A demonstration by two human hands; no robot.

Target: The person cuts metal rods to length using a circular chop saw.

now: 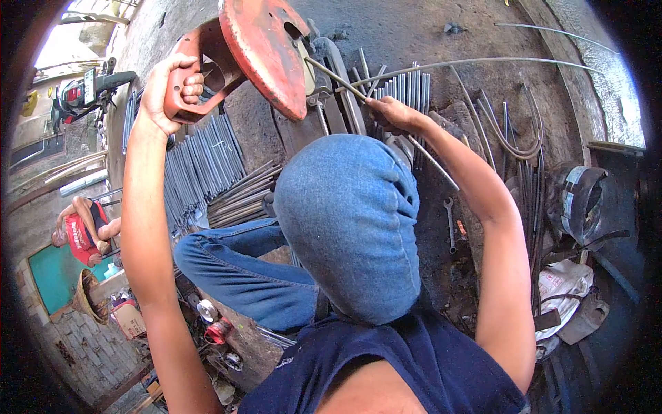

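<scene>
My left hand (181, 91) is wrapped round the loop-shaped handle (215, 58) of an orange-red cut-off saw at the top of the view. The saw's worn round blade guard (265, 52) stands to the right of that hand. In my right hand (393, 114), closed with its fingers together, is a thin metal rod (336, 79). The rod's far end meets the saw's clamp area (310, 65) beside the guard; the guard hides the blade's contact. Below the right hand another length of rod (434, 163) shows; I cannot tell whether it is the same piece.
Cut metal rods (207, 162) lie in rows at the left, with more (410, 90) behind my right hand. Right of my bent knee (348, 221) are a wrench (450, 224) and bent rods (514, 138). Far left, a person in red (81, 224) sits near a motorcycle (86, 93).
</scene>
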